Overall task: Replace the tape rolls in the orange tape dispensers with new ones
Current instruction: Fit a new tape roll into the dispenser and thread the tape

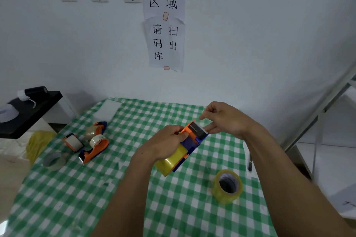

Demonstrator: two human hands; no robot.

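Note:
My left hand (165,141) grips an orange and blue tape dispenser (193,136) above the table, with a full yellowish tape roll (170,160) mounted in it. My right hand (221,117) is at the dispenser's cutter end, its fingertips pinching what looks like the clear tape end there. A spare yellowish roll (227,186) stands on the green checked tablecloth (77,188) at the right. At the left lie three more orange and blue dispensers (96,149), (72,141), (97,128), with nearly used-up rolls.
An empty-looking tape core (54,160) lies at the table's left edge, beside a yellow bag (38,142). A black side table (28,113) stands further left. A black pen (250,163) lies at the right edge, near a metal frame (317,109). The wall is just behind.

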